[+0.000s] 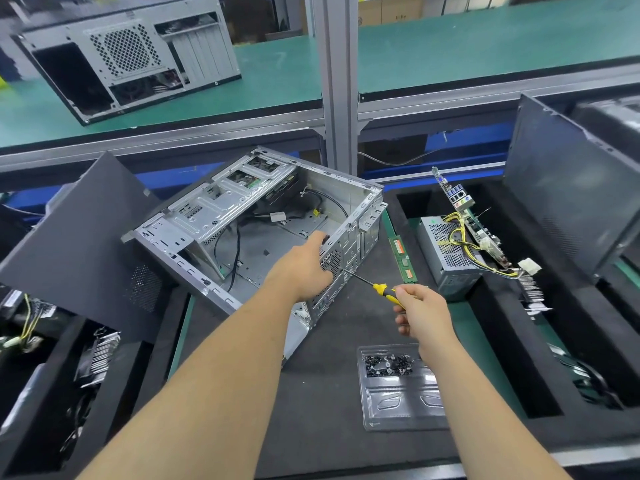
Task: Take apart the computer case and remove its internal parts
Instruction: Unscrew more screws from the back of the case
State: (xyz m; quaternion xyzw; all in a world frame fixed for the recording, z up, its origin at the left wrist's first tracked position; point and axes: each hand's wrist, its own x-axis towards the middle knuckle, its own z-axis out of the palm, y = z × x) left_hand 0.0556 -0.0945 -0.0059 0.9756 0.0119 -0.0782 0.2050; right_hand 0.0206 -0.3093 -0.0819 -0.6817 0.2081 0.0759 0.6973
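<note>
Bracing case [263, 216] rear, apparently, with screwdriver [375, 286] against it

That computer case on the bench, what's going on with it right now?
A person is taking the open computer case apart. The left hand grips its rear panel by the fan grille, while the right hand holds a yellow-handled screwdriver with its tip at that panel. The case looks mostly gutted, with only cables left inside. A power supply and a motherboard already sit in the tray to the right, and a clear tray of screws lies near the front.
</note>
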